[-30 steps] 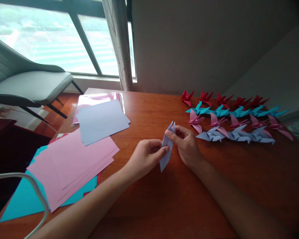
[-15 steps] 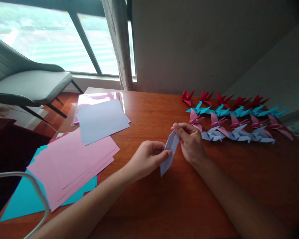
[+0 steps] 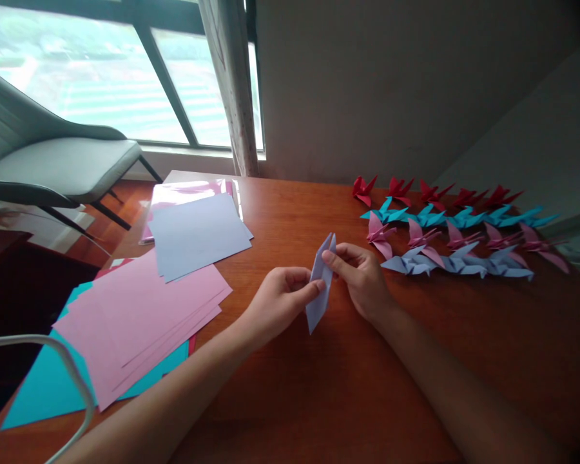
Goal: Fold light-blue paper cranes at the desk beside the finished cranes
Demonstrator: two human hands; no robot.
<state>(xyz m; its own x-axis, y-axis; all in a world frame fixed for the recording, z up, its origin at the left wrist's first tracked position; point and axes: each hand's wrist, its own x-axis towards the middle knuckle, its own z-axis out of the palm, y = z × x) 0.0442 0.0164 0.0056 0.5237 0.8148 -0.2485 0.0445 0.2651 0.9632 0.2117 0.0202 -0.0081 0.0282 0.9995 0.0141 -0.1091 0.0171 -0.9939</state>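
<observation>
A pale lavender folded paper (image 3: 321, 287), narrow and pointed at its lower end, is held up above the table between my two hands. Its upper end splits into two tips. My left hand (image 3: 283, 296) pinches its middle, thumb across the near face and fingers behind. My right hand (image 3: 360, 274) is closed on the upper right edge, thumb in front; the fingertips behind the paper are hidden. Right of my right hand stands a row of lavender paper cranes (image 3: 459, 263).
Behind the lavender row stand pink cranes (image 3: 500, 240), turquoise cranes (image 3: 428, 214) and red cranes (image 3: 399, 189). At left lie lavender sheets (image 3: 203, 238), pink sheets (image 3: 140, 316) and turquoise sheets (image 3: 38, 393). A white curved tube (image 3: 72, 367) crosses the lower left; a chair (image 3: 67, 167) stands beyond.
The folded paper has shifted slightly left and stands more upright, its two upper tips now showing apart. My right hand's grip has slid down from the top tip to the upper right edge.
</observation>
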